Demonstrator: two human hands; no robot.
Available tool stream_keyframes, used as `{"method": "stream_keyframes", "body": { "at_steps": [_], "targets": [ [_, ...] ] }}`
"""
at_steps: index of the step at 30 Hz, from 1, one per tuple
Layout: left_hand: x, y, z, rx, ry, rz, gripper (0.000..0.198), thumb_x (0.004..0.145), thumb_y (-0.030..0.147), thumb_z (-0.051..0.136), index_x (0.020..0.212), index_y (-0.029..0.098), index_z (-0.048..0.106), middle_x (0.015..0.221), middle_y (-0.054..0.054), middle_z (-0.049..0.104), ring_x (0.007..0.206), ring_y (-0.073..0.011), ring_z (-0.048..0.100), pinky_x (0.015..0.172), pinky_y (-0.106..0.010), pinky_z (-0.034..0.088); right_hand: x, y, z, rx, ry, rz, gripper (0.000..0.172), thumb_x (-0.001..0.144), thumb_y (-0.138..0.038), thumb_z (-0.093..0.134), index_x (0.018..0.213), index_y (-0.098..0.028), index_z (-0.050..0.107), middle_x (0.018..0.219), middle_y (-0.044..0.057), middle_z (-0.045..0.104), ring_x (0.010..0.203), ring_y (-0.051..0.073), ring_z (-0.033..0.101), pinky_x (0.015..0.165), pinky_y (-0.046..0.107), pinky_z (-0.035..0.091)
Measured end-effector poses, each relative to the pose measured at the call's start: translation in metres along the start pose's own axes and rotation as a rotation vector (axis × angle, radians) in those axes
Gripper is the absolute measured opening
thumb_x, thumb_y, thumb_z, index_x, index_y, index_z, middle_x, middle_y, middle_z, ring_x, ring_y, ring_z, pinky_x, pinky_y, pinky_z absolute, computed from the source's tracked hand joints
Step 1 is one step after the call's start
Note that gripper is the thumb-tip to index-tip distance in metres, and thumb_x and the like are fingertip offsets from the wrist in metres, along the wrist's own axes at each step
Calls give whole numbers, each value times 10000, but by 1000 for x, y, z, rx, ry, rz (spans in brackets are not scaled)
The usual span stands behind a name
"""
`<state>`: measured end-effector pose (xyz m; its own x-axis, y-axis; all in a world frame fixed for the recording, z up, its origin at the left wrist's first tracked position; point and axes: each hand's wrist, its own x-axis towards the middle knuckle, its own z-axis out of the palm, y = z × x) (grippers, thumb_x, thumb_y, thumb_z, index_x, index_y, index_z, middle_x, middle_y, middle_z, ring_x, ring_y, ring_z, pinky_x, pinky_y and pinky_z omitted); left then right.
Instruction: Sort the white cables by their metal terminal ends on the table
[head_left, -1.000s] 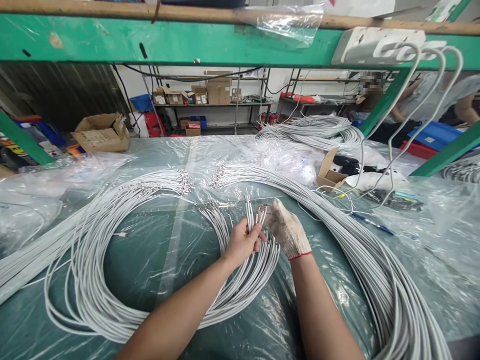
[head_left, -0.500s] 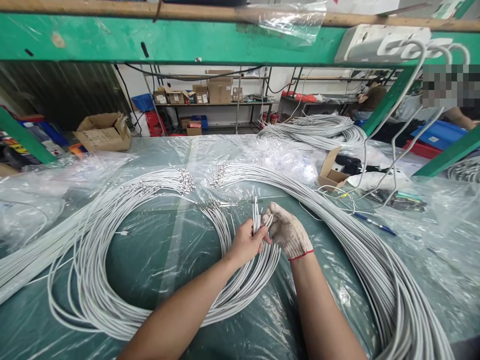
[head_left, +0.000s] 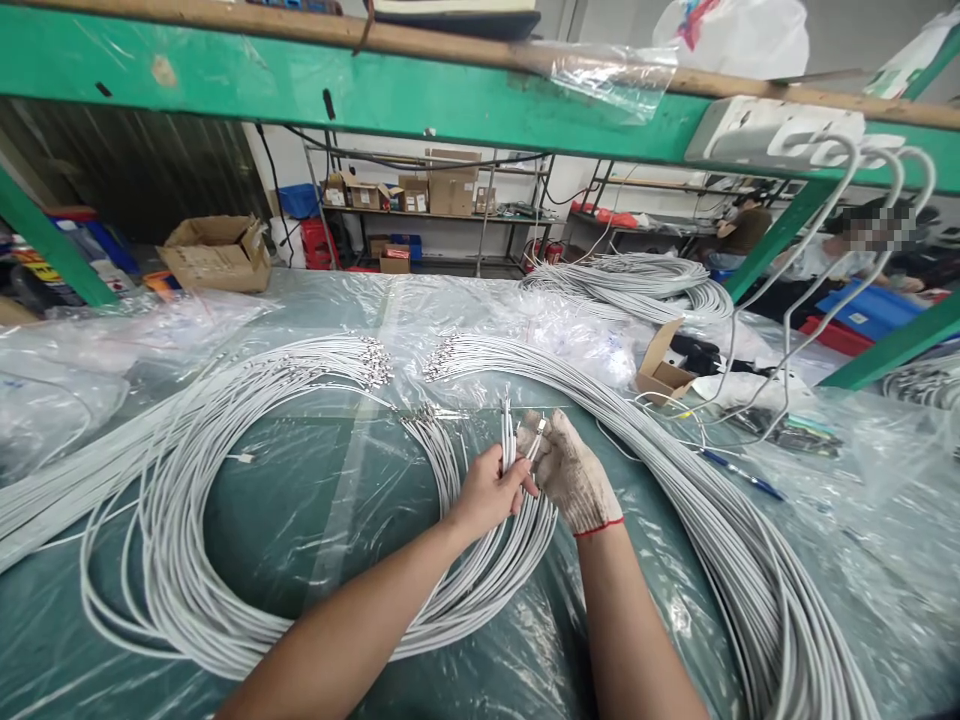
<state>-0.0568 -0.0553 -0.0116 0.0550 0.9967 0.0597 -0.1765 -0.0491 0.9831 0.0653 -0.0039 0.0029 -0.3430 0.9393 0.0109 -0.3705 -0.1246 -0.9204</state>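
My bare left hand [head_left: 486,497] is closed round several thin white cables [head_left: 508,435], their tips standing up above the fist. One more cable end with a small metal connector [head_left: 541,427] leans right from the same grip. My right hand [head_left: 579,477], in a knitted glove with a red cuff, is beside it with fingers and thumb apart; the connector shows in front of the gloved fingers. Whether the glove touches it is hard to see. Beneath my forearms lies a big loop of white cables [head_left: 180,560], with a bunch of cable tips [head_left: 426,415] left of my hands.
A thick cable bundle [head_left: 720,510] curves down the right side. Plastic sheeting [head_left: 300,500] covers the green table. A blue pen [head_left: 742,474] and a small open carton [head_left: 664,370] lie right. A green beam [head_left: 450,105] with a power strip [head_left: 780,130] crosses above. People sit beyond.
My right fingers have opened from their curl round the cable end, and its connector now shows. My left hand keeps its grip. The view has tilted slightly.
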Motion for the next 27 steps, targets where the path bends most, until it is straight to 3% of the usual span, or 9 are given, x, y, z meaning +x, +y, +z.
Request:
{"method": "stream_keyframes", "body": {
  "at_steps": [3,6,8,14,18,21,27],
  "targets": [
    [-1,-1,-1,62,38,-3,327,841,490,608,820,170,544,692,-8,651,445,-84,508,439,-214,359,-4,-3,4,26,-17,41,465,734,-518,745,1082,-217,675,643,5,657,447,155,513,418,279,382],
    [-1,1,-4,189,119,33,310,806,447,658,709,165,573,635,8,603,560,-118,562,514,-222,396,-3,-4,4,52,63,-3,407,674,-404,814,1009,-199,708,625,-6,631,524,151,541,475,270,411],
    [-3,3,-5,174,116,27,331,804,466,657,692,163,588,622,10,595,570,-119,554,540,-228,409,-1,-4,2,87,82,-1,394,673,-403,814,998,-204,712,573,-25,578,532,155,533,490,278,419],
    [-8,10,-3,-99,-56,-80,381,797,507,658,824,128,633,609,-14,613,441,-87,486,460,-226,374,-4,-9,-2,-20,46,58,401,671,-417,822,978,-182,712,516,-53,482,456,122,455,434,258,351],
    [-8,14,-1,-184,-134,-121,377,780,480,686,851,116,620,608,-21,624,409,-69,464,429,-214,342,-7,-10,-4,-70,8,42,341,669,-459,822,739,-174,649,500,-45,473,429,101,422,417,245,323],
    [-7,16,-1,-214,-123,-130,379,748,469,727,853,136,578,646,-20,649,413,-66,482,436,-210,362,-6,-9,-6,-92,11,21,378,666,-494,811,675,-177,605,496,-32,496,417,98,418,406,245,303],
    [-4,15,-4,-220,-84,-120,402,719,477,752,824,143,554,656,-19,653,409,-58,473,434,-212,368,-3,-9,-8,-205,95,1,430,680,-559,771,811,-159,684,503,-23,526,425,101,415,387,233,257]
  ]
}}
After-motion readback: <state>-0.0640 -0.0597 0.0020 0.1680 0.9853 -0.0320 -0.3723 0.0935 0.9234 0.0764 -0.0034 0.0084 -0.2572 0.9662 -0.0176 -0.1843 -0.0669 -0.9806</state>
